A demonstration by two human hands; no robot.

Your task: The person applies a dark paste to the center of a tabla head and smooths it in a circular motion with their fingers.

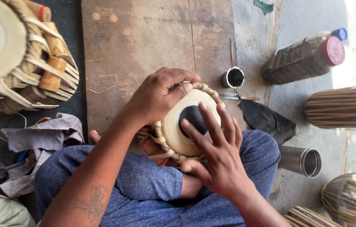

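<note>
Small tabla drum [186,124] wedged between crossed knees in blue trousers [144,176], low in the lap, above a brown board [144,42] laid on the floor. Pale skin head with black centre patch [191,117] tipped up and toward the right. Long axis running from that head down and leftward into the lap, body mostly hidden by forearm and legs.

Left hand [159,94] draped over the top rim, fingers curled onto the braided strap ring [209,93], grip closed on the drum's edge. Right hand [218,153] spread flat, fingers apart, fingertips [203,107] resting across the black patch and pale skin; pressing, not clasping.

Probably fairly heavy for its size, judging by the hollowed wooden shell suggested by the strapping; stiff body, taut and delicate head. Black patch likely brittle and easily chipped, so best left out of any hold. Safest purchase at the braided ring and side lacing, rough enough not to slip; round shell prone to rolling unless cradled.

Nearby: larger laced drum with wooden pegs [22,54] at upper left, rags [39,134] beside the left knee, small tin cup [233,77], thin tool [239,97], dark cloth [266,120], brown bottle with red cap [304,59], steel tumbler [302,160], striped drum shells [344,107] at right.
</note>
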